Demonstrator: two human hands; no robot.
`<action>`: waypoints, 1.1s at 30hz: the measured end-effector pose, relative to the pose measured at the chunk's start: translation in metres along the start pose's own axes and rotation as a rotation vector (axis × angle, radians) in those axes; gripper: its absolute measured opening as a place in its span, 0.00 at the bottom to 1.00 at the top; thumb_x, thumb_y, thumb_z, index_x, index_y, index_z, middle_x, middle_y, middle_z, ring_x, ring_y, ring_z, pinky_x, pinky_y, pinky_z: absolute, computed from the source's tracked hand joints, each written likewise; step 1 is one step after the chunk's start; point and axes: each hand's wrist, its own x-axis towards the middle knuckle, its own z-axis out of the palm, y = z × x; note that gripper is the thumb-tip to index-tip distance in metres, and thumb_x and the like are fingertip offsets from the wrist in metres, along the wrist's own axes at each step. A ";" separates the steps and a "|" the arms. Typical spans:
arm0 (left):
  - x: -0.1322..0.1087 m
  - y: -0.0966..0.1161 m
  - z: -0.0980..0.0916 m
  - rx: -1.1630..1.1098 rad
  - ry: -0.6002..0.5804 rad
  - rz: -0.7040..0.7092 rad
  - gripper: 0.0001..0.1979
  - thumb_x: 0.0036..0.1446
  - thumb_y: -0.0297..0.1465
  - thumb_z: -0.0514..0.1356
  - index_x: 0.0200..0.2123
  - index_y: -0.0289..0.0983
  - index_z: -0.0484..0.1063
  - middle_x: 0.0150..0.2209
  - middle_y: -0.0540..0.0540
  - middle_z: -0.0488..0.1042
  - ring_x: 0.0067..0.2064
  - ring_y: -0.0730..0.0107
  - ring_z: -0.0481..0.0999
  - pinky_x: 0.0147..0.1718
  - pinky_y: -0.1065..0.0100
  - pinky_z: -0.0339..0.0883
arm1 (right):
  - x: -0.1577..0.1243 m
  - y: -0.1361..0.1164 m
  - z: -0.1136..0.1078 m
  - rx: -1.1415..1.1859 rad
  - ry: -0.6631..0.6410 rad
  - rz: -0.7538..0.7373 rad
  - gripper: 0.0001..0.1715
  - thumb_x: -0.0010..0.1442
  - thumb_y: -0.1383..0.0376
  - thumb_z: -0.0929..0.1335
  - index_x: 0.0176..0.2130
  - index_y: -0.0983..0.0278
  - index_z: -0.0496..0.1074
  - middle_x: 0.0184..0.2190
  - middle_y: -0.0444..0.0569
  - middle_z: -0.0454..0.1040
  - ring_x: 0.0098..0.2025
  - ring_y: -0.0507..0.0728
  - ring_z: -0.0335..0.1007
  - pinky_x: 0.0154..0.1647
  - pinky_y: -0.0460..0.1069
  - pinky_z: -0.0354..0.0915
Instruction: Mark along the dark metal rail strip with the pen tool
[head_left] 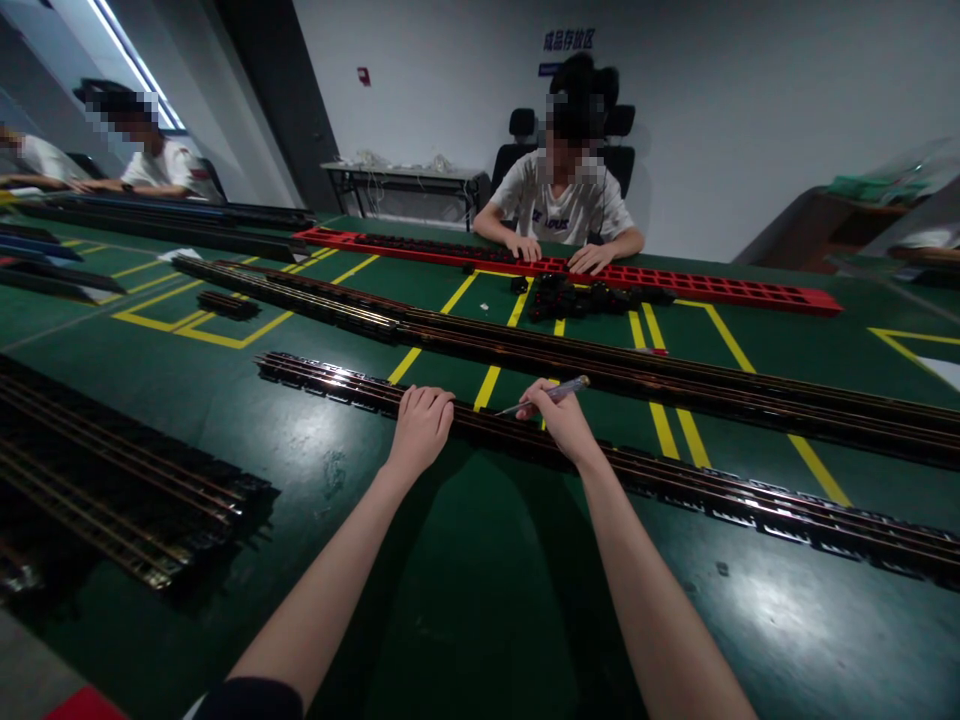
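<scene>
A long black rail strip with brass-coloured tracks (750, 500) lies across the green table in front of me. My left hand (421, 425) rests on it with fingers curled down over its edge. My right hand (559, 420) is closed round a slim pen-like tool (551, 393), whose tip points left at the strip between my hands.
More long rail strips (675, 375) lie beyond, and a stack (112, 480) sits at the left. Across the table a person has both hands on a long red tray (750, 288) beside a pile of small black parts (577, 297). Other people sit at the far left.
</scene>
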 end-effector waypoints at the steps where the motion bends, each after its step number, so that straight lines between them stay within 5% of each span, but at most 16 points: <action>1: 0.000 0.000 0.000 0.000 0.000 0.003 0.19 0.64 0.34 0.41 0.44 0.38 0.71 0.45 0.45 0.73 0.51 0.64 0.67 0.61 0.55 0.51 | 0.000 0.000 0.000 -0.001 -0.002 -0.005 0.12 0.50 0.59 0.64 0.26 0.67 0.66 0.20 0.45 0.70 0.25 0.48 0.68 0.32 0.44 0.67; 20: 0.000 0.001 0.000 0.007 0.012 -0.002 0.19 0.64 0.34 0.41 0.43 0.38 0.71 0.44 0.45 0.73 0.50 0.64 0.67 0.61 0.55 0.51 | 0.000 -0.001 0.001 -0.033 0.010 -0.017 0.12 0.51 0.60 0.63 0.25 0.67 0.65 0.21 0.45 0.70 0.26 0.48 0.68 0.34 0.44 0.65; 33: -0.001 -0.007 0.008 0.080 0.170 -0.078 0.19 0.64 0.33 0.42 0.41 0.38 0.72 0.44 0.43 0.73 0.53 0.59 0.65 0.60 0.51 0.52 | 0.004 0.003 0.015 -0.194 -0.028 -0.036 0.15 0.56 0.56 0.64 0.29 0.65 0.67 0.24 0.44 0.73 0.30 0.50 0.71 0.40 0.46 0.64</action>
